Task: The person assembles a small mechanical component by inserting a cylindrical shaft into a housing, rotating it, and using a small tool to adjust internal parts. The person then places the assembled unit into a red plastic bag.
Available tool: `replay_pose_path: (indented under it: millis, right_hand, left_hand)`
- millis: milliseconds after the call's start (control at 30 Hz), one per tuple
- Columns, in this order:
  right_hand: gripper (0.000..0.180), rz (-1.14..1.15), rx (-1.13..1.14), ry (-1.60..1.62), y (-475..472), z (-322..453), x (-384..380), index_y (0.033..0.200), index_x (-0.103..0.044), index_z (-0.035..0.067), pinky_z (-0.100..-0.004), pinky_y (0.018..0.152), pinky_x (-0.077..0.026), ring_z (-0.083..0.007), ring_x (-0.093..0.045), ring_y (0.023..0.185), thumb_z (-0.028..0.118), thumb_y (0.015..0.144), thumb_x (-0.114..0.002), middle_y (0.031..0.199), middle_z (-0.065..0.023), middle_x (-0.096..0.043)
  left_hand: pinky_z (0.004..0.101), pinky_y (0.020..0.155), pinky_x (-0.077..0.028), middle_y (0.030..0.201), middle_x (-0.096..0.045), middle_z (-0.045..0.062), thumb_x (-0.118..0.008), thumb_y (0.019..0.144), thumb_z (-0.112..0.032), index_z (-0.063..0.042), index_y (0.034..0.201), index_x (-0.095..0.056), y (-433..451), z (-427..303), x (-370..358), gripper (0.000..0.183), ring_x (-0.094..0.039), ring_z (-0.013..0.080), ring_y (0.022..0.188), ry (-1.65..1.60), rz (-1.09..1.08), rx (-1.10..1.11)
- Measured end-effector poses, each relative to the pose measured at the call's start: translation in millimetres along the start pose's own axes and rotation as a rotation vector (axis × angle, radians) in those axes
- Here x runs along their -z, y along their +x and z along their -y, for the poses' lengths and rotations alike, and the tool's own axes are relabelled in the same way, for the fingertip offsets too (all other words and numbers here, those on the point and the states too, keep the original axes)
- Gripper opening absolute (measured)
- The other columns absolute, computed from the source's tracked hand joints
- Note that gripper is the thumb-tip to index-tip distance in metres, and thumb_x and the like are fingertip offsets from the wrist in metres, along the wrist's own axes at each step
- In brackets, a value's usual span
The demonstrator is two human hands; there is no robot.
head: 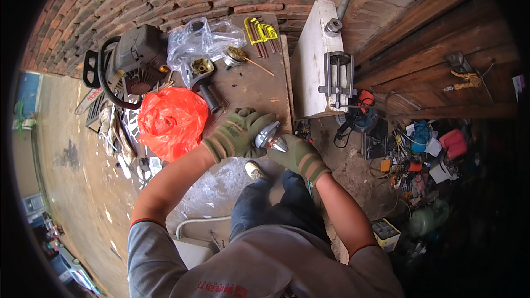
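Observation:
My left hand (242, 132), in a green knit glove with tan stripes, grips a silver metal housing (265, 133) near the front edge of the workbench (256, 87). Close beside it, my right hand (296, 155), gloved alike, has its fingers closed around a smaller silver metal piece (279, 145) with a reddish part at its end. The two pieces nearly meet; whether they are joined cannot be told. Left of my hands lies a crumpled red plastic bag (172, 122). Behind them rests a grey gear housing (201, 68) with grease inside and a black tube (210, 98).
A chainsaw (138, 58) stands at the bench's left beside clear plastic wrap (203, 41). A greasy round metal part (234, 56) holds a thin stick. Hex keys (261, 35) lie behind. At right, a white block (316, 62) carries a puller (337, 78). Clutter (418, 165) covers the floor.

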State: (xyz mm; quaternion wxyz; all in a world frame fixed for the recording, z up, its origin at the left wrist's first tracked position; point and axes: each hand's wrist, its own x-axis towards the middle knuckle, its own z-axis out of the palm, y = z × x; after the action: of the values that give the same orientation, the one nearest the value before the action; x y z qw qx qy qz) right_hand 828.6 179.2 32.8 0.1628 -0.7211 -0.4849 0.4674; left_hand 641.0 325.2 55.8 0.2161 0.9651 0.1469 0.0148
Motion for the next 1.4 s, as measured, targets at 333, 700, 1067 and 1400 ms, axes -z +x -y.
replay_pose_path:
  millis: [333, 700, 1067, 1400]
  right_hand:
    - [0.060, -0.275, 0.274, -0.526, -14.3, 15.4, -14.3, 0.133, -0.060, 0.007, -0.0475, 0.071, -0.055, -0.0344, -0.071, 0.083, 0.044, 0.088, -0.074, 0.098, -0.0165, -0.069]
    - [0.057, -0.054, -0.072, -0.264, -14.7, 18.0, -42.9, 0.107, -0.066, 0.006, -0.0516, 0.071, -0.058, -0.0413, -0.074, 0.083, 0.060, 0.088, -0.070, 0.088, -0.0226, -0.074]
    - [0.055, 0.003, -0.091, -0.153, -15.1, 16.3, -45.1, 0.106, -0.070, 0.009, -0.0500, 0.078, -0.058, -0.0398, -0.075, 0.090, 0.061, 0.087, -0.070, 0.093, -0.0205, -0.076]
    - [0.057, 0.019, -0.082, -0.214, -13.3, 24.1, -27.6, 0.105, -0.071, 0.007, -0.0500, 0.082, -0.058, -0.0437, -0.073, 0.093, 0.061, 0.087, -0.068, 0.095, -0.0252, -0.075]
  left_hand:
    - [0.0531, 0.112, -0.044, 0.148, -0.046, 0.028, -0.089, 0.062, -0.061, -0.001, 0.149, -0.044, -4.7, 22.0, -11.6, 0.114, -0.048, 0.0480, 0.137, -0.155, -0.120, -0.224]
    - [0.0583, 0.112, -0.043, 0.132, -0.061, 0.022, -0.092, 0.064, -0.040, -0.005, 0.128, -0.058, -9.0, 43.4, -44.2, 0.080, -0.060, 0.0434, 0.123, -0.364, -0.264, -0.376]
    - [0.0573, 0.108, -0.047, 0.127, -0.062, 0.021, -0.090, 0.066, -0.035, -0.007, 0.123, -0.063, -11.0, 46.3, -47.2, 0.069, -0.063, 0.0423, 0.118, -0.357, -0.256, -0.387]
    - [0.0571, 0.106, -0.048, 0.125, -0.063, 0.023, -0.091, 0.062, -0.037, -0.004, 0.120, -0.064, -6.6, 50.7, -52.8, 0.072, -0.063, 0.0435, 0.115, -0.313, -0.312, -0.423]
